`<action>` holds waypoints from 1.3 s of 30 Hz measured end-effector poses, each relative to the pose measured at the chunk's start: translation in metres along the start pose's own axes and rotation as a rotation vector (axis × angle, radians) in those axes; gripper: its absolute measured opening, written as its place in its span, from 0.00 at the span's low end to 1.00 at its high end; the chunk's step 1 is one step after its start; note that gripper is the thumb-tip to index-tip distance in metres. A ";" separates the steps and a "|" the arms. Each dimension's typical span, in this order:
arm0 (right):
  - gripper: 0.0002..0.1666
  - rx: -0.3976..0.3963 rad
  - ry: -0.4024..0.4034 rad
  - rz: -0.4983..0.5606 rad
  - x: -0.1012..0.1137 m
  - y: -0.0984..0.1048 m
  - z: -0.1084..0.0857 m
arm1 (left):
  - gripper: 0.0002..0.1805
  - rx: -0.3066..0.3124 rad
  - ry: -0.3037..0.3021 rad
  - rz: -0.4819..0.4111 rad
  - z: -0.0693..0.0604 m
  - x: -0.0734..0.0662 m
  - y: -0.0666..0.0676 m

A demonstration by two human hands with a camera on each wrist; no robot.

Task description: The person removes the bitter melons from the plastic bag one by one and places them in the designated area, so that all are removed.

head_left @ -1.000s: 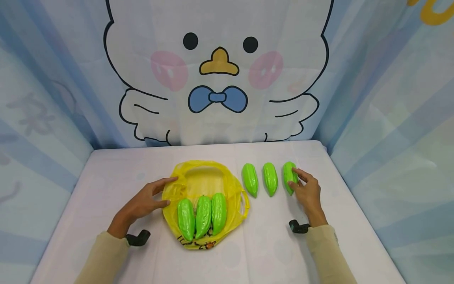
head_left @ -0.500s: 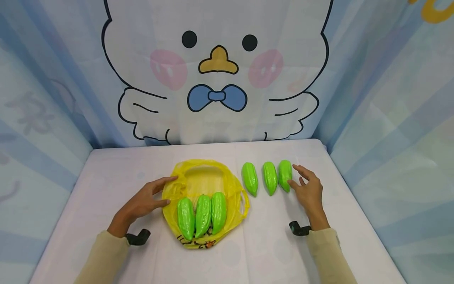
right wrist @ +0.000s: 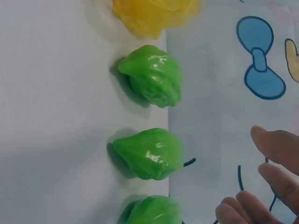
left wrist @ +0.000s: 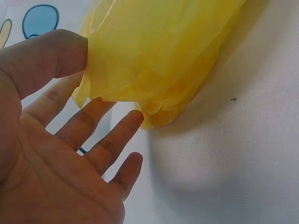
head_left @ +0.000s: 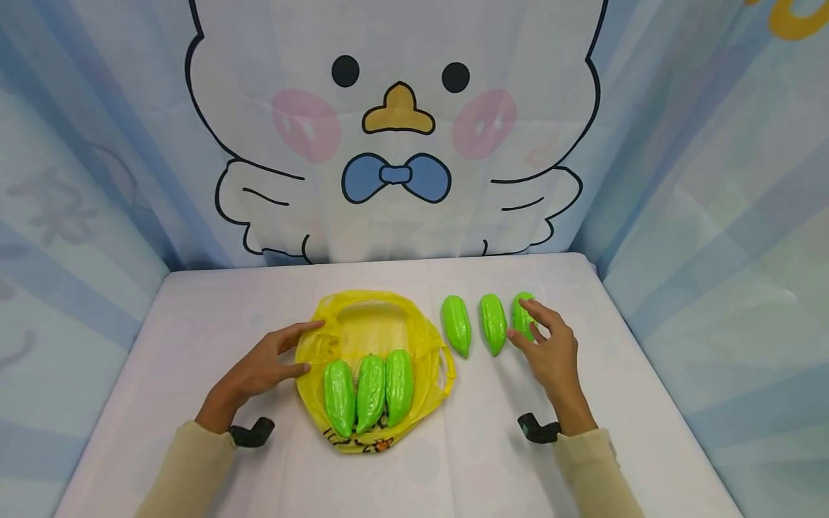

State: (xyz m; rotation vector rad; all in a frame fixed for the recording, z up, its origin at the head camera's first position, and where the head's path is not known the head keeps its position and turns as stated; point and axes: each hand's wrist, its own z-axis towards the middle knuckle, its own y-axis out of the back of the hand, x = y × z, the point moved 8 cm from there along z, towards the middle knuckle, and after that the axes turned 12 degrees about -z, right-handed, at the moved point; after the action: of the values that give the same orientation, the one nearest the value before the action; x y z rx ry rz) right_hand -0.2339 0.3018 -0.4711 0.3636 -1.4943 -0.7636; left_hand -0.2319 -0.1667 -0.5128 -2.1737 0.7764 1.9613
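Rightmost green gourd (head_left: 521, 317), right of centre in the frame, now lies closer to its neighbour (head_left: 493, 324), seemingly set down, the right hand (head_left: 553, 354) free beside it, the left hand (head_left: 262, 367) resting loosely against the yellow bag (head_left: 424, 374).

Blue curtain (head_left: 686, 216); bow-tied cartoon bird (head_left: 401, 230) printed; pale tablecloth (head_left: 486, 460).

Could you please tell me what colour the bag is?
The bag is yellow; the head view shows it best.

backdrop (head_left: 401, 230): cartoon bird (head_left: 399, 111) | side curtains (head_left: 719, 216): blue-striped | table (head_left: 492, 446): white cloth
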 end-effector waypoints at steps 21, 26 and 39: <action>0.39 0.071 0.148 0.112 0.043 -0.044 -0.046 | 0.41 -0.003 -0.004 0.004 0.002 -0.001 0.001; 0.39 0.100 0.176 0.145 0.051 -0.057 -0.056 | 0.41 -0.003 0.002 0.001 0.001 0.000 0.001; 0.38 0.176 0.180 0.202 0.066 -0.084 -0.075 | 0.41 0.000 0.013 -0.016 0.002 0.000 0.000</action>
State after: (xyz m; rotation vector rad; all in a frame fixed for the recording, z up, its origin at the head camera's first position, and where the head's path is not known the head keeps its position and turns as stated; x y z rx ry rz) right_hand -0.1867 0.1812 -0.4823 0.3963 -1.4066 -0.4290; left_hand -0.2338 -0.1661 -0.5134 -2.1885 0.7586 1.9418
